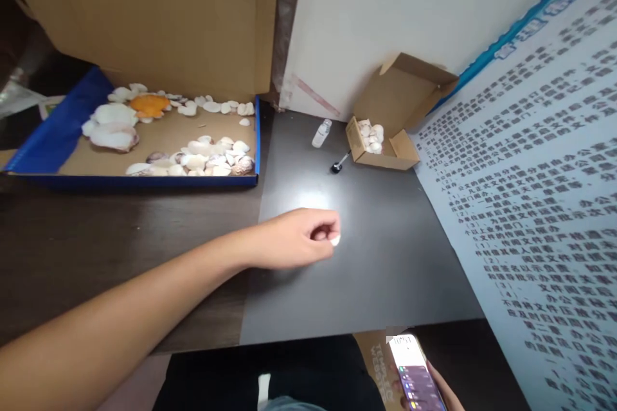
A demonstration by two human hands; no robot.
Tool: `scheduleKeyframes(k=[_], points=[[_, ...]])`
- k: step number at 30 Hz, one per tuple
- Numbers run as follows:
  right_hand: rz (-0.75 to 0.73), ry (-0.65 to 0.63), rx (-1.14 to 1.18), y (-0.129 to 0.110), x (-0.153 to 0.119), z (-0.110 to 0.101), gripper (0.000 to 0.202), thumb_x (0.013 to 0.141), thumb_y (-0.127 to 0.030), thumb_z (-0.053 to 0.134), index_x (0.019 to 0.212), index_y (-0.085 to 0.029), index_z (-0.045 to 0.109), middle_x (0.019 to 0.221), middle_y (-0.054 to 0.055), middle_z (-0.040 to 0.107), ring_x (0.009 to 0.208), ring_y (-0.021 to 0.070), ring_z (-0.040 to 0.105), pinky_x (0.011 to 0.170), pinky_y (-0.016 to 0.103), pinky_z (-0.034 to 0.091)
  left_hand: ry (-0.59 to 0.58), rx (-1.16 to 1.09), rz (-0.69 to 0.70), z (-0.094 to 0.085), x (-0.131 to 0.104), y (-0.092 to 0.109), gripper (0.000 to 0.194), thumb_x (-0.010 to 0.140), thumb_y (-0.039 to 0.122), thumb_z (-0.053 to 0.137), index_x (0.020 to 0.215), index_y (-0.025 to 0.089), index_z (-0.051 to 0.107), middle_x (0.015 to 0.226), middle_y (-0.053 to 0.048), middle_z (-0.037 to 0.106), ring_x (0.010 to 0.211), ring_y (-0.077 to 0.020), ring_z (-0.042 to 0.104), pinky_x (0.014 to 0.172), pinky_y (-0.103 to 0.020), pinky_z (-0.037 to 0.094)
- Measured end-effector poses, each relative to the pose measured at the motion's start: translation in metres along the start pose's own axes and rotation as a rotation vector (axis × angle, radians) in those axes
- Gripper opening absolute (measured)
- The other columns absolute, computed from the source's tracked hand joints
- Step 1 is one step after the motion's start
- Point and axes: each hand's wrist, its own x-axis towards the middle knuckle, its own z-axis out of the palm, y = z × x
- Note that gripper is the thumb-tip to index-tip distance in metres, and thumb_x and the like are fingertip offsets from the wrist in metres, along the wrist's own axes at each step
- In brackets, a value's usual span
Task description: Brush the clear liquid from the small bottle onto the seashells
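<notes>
My left hand [299, 237] reaches over the grey mat [380, 270], its thumb and fingers pinched on a small white shell [335, 240]. At the lower right edge my right hand [444, 386] holds a lit phone [415, 372], its fingers partly hidden behind it. Beyond the left hand, a small clear bottle [321, 133] lies on the mat. Near it rests a black cap with a thin applicator [336, 167]. The small open cardboard box [380, 159] at the mat's back holds several white shells [372, 137].
A large open blue-edged box [258, 141] at the left holds several shells and an orange one [149, 105], with its cardboard lid [183, 13] raised. A white panel [361, 19] stands behind the mat; a printed sheet [540, 160] rises along the right.
</notes>
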Motion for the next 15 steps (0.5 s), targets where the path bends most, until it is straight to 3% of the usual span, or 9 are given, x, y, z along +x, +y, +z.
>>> scheduleKeyframes(k=[1, 3, 6, 15], points=[[0.032, -0.030, 0.183, -0.002, 0.007, -0.003, 0.069, 0.093, -0.072, 0.028, 0.091, -0.023, 0.076, 0.084, 0.011, 0.074, 0.071, 0.0263, 0.072, 0.068, 0.043, 0.060, -0.025, 0.035, 0.001, 0.001, -0.002, 0.002, 0.010, 0.077, 0.010, 0.048, 0.073, 0.020, 0.046, 0.064, 0.006, 0.038, 0.057, -0.0092, 0.032, 0.052, -0.022, 0.027], [0.129, -0.112, 0.424, -0.006, 0.017, -0.011, 0.053, 0.091, -0.061, 0.048, 0.091, -0.017, 0.077, 0.080, 0.012, 0.076, 0.064, 0.0223, 0.071, 0.061, 0.033, 0.059, -0.080, 0.058, 0.026, 0.001, -0.004, 0.004, 0.011, 0.076, 0.011, 0.049, 0.072, 0.020, 0.044, 0.064, 0.006, 0.037, 0.059, -0.0093, 0.032, 0.053, -0.022, 0.027], [0.171, -0.244, 0.621, -0.009, 0.021, -0.020, 0.044, 0.092, -0.049, 0.056, 0.106, -0.010, 0.073, 0.089, 0.014, 0.077, 0.067, 0.0188, 0.071, 0.058, 0.025, 0.055, -0.067, 0.060, 0.001, 0.000, -0.002, -0.001, 0.009, 0.077, 0.014, 0.047, 0.073, 0.020, 0.043, 0.064, 0.006, 0.036, 0.058, -0.0094, 0.031, 0.052, -0.023, 0.026], [0.194, -0.293, 0.650, -0.014, 0.026, -0.025, 0.047, 0.095, -0.050, 0.054, 0.111, -0.008, 0.069, 0.094, 0.015, 0.076, 0.072, 0.0204, 0.072, 0.061, 0.027, 0.055, -0.054, 0.089, -0.027, 0.001, 0.003, -0.006, 0.008, 0.078, 0.013, 0.046, 0.075, 0.020, 0.044, 0.063, 0.007, 0.037, 0.058, -0.0094, 0.031, 0.050, -0.024, 0.027]])
